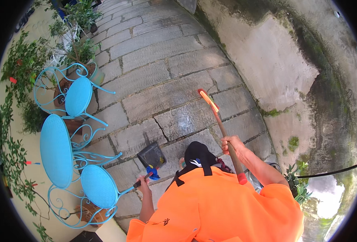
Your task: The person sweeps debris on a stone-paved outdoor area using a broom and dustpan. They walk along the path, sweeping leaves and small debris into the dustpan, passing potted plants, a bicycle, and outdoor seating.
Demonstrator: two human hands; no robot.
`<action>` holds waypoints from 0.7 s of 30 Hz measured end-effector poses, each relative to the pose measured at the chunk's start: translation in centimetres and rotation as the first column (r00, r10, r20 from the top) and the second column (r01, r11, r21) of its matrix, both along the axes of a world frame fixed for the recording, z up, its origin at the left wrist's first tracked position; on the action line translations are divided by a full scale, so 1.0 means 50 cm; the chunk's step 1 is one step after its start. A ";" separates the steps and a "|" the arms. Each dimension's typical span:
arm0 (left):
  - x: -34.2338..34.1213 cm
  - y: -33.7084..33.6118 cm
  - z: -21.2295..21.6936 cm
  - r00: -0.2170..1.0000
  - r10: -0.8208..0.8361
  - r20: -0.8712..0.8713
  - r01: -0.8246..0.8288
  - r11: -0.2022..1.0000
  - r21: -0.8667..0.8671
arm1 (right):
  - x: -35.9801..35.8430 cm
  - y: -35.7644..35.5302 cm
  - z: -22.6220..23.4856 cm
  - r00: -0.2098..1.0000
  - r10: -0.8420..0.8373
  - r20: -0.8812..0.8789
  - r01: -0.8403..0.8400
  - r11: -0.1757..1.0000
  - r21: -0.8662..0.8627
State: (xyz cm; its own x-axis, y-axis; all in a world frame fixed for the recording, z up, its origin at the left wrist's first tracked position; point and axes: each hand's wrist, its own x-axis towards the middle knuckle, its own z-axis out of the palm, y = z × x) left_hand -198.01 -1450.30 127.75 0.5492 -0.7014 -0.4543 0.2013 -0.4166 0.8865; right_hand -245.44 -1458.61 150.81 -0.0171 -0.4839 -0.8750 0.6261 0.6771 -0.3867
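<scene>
An orange shirt [215,205] fills the bottom of the view, nearest of all, with black straps over it. From it the left hand [143,183] reaches down, fingers wrapped around the black handle of a dustpan [151,155]; the dark pan rests on the stone paving [162,72], just ahead of the person's feet, with a blue clip on its handle. The right hand [231,143] is raised, fingers closed around the wooden shaft of a broom [219,123]. The shaft slants up and away, its orange head over the paving near the stained wall [275,64]. To the left stand a blue table [56,150] and two blue chairs [78,96], with potted plants [75,24] behind them.
</scene>
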 end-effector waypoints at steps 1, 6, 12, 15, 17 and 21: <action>0.014 -0.058 -0.019 0.998 -0.069 -0.004 0.069 0.997 -0.022 | -0.014 -0.034 -0.010 0.996 -0.083 0.021 0.083 0.997 -0.003; -0.018 -0.392 0.049 0.991 -0.122 0.050 0.124 0.991 -0.052 | -0.036 -0.228 -0.038 0.944 -0.326 0.042 0.325 0.945 0.029; -0.047 -0.764 0.110 0.951 -0.295 0.088 0.297 0.955 -0.012 | -0.093 -0.421 -0.138 0.848 -0.446 0.288 0.464 0.886 0.007; -0.087 -0.949 0.140 0.916 -0.390 0.092 0.385 0.921 0.066 | -0.087 -0.499 -0.125 0.730 -0.593 0.339 0.597 0.795 0.105; -0.104 -1.060 0.161 0.861 -0.497 0.107 0.496 0.868 0.039 | -0.093 -0.529 -0.151 0.716 -0.581 0.387 0.613 0.789 0.051; -0.173 -1.263 0.168 0.740 -0.647 0.184 0.658 0.753 0.001 | -0.112 -0.572 -0.145 0.589 -0.714 0.378 0.717 0.678 0.162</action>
